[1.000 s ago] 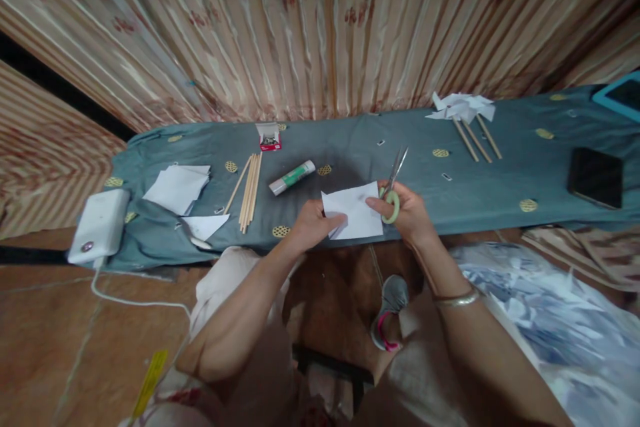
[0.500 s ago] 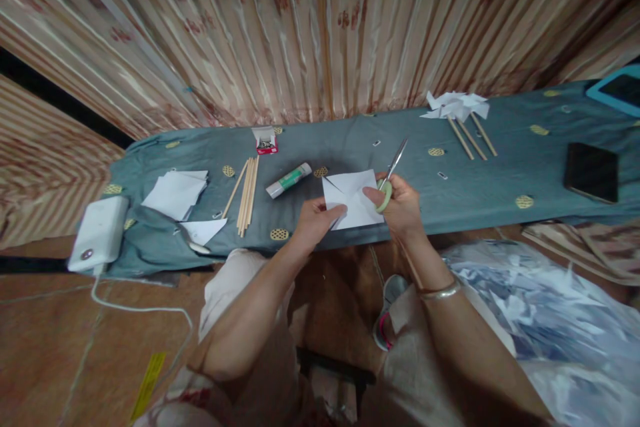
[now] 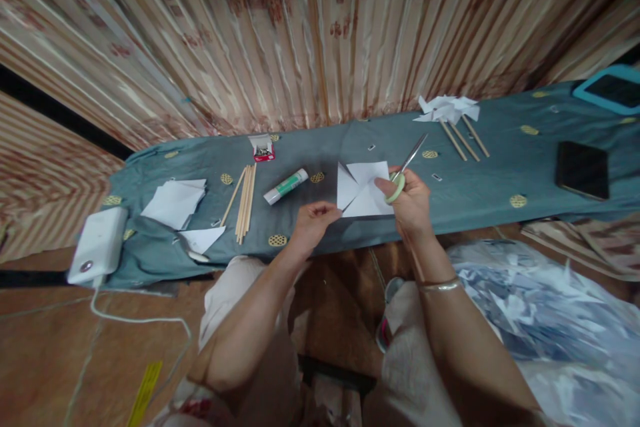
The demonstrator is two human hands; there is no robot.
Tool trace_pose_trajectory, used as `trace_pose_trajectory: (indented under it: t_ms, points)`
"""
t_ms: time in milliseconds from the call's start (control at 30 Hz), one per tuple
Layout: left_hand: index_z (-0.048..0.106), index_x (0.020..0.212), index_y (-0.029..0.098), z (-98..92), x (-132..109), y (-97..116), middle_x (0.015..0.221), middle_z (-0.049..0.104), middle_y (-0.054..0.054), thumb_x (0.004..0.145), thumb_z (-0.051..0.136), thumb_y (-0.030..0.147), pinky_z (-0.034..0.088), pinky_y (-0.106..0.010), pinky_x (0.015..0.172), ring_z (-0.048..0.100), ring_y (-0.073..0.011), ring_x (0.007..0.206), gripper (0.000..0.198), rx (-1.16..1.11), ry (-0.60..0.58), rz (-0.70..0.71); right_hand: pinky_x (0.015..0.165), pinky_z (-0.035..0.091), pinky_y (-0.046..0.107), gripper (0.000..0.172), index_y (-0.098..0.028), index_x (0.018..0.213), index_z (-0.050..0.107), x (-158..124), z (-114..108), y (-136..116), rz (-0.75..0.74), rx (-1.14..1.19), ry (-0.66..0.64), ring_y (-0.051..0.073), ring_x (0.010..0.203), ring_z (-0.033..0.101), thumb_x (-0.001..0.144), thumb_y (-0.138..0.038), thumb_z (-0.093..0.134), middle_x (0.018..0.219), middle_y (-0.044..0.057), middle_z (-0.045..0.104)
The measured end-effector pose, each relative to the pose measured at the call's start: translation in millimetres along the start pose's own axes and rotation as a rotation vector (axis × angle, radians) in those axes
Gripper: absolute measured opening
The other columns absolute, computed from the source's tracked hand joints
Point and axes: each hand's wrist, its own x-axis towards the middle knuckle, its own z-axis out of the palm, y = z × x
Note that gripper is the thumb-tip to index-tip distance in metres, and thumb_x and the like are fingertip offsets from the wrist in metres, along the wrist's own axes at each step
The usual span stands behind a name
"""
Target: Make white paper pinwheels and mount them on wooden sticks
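Note:
A square white sheet of paper is held up over the cloth, with slits cut inward from its left-hand corners. My left hand has thumb and fingers pinched together at the sheet's lower left corner. In my right hand are green-handled scissors, their blades pointing up and away to the right. The right thumb also presses on the sheet's right side, so that hand grips both. Left of the sheet, a glue stick lies on the cloth.
Wooden sticks, a small red box, stacked paper and a white power bank are on the left. Paper pinwheels, a black phone and a blue-framed device lie right. A plastic bag stands below the table.
My left hand has slid from the sheet's lower left side down to its corner, and its thumb no longer lies across the paper. The right hand still holds scissors and sheet.

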Motion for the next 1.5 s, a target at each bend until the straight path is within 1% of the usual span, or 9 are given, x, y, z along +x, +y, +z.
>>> trace_pose_trajectory:
  t_ms: [200,333,400,667,833,1033,1133,1267,1500]
  points:
    - [0.070,0.058,0.018,-0.8,-3.9,3.4,0.061,0.066,-0.001,0.057,0.075,0.031,0.044,-0.026,0.068,0.056,-0.0129,0.063,0.013,-0.047,0.036,0.038,0.058,0.042,0.026,0.035,-0.024,0.079,0.054,13.1,-6.5,12.5,0.004,0.088,0.084,0.011,0.058,0.054,0.056,-0.036,0.076,0.067,-0.008,0.058]
    - [0.074,0.076,0.017,10.5,-8.7,0.9,0.073,0.071,-0.003,0.054,0.081,0.037,0.046,-0.025,0.071,0.060,-0.0138,0.070,0.030,-0.093,-0.035,-0.005,0.063,0.045,0.027,0.038,-0.023,0.080,0.055,7.7,6.3,17.5,0.085,0.202,0.060,0.012,0.061,0.056,0.053,-0.034,0.078,0.068,-0.007,0.060]
    - [0.073,0.074,0.015,16.9,-9.3,-1.7,0.075,0.071,-0.004,0.054,0.083,0.040,0.047,-0.025,0.071,0.061,-0.0146,0.072,0.033,-0.130,-0.054,-0.031,0.065,0.047,0.028,0.039,-0.022,0.079,0.055,1.2,15.4,18.8,0.113,0.239,0.021,0.012,0.061,0.057,0.052,-0.034,0.079,0.067,-0.007,0.061]
    - [0.068,0.090,0.012,18.8,-2.5,1.9,0.100,0.072,-0.012,0.066,0.077,0.044,0.052,-0.033,0.077,0.066,-0.0236,0.093,0.041,-0.420,0.170,-0.075,0.066,0.049,0.028,0.041,-0.022,0.083,0.060,-18.5,32.5,24.0,0.162,0.210,-0.125,0.012,0.064,0.059,0.054,-0.040,0.082,0.075,-0.004,0.066]
    - [0.066,0.091,0.014,3.3,1.0,14.1,0.098,0.073,-0.011,0.070,0.074,0.037,0.053,-0.034,0.083,0.067,-0.0233,0.097,0.032,-0.487,0.202,-0.066,0.057,0.043,0.025,0.035,-0.022,0.081,0.063,-33.2,22.9,15.1,0.205,0.032,-0.289,0.012,0.059,0.056,0.062,-0.048,0.078,0.066,-0.003,0.065]
    - [0.065,0.093,0.014,-16.4,1.9,25.1,0.098,0.073,-0.009,0.072,0.072,0.033,0.052,-0.032,0.084,0.068,-0.0215,0.095,0.029,-0.544,0.240,-0.069,0.062,0.045,0.028,0.046,-0.019,0.095,0.065,-56.5,4.2,9.5,0.336,-0.125,-0.657,0.015,0.066,0.058,0.069,-0.057,0.070,0.076,0.004,0.069]
    - [0.064,0.094,0.014,-20.3,2.1,27.3,0.096,0.073,-0.008,0.072,0.071,0.034,0.053,-0.032,0.083,0.068,-0.0210,0.094,0.029,-0.548,0.247,-0.081,0.064,0.045,0.028,0.047,-0.019,0.098,0.065,-65.6,0.3,10.1,0.354,-0.207,-0.782,0.015,0.068,0.057,0.071,-0.057,0.069,0.079,0.004,0.068]
    - [0.063,0.092,0.015,-20.1,2.3,26.8,0.088,0.073,-0.008,0.074,0.070,0.033,0.053,-0.031,0.080,0.069,-0.0197,0.090,0.026,-0.530,0.225,-0.086,0.061,0.042,0.027,0.045,-0.018,0.094,0.066,-71.6,0.5,9.8,0.336,-0.305,-0.864,0.015,0.067,0.054,0.071,-0.056,0.069,0.078,0.004,0.066]
    - [0.063,0.086,0.014,-18.6,1.1,24.8,0.075,0.070,-0.005,0.079,0.065,0.028,0.054,-0.029,0.073,0.068,-0.0161,0.075,0.015,-0.515,0.219,-0.095,0.059,0.039,0.026,0.049,-0.017,0.094,0.064,-70.4,3.5,9.4,0.358,-0.343,-0.868,0.014,0.065,0.050,0.070,-0.059,0.067,0.073,0.003,0.063]
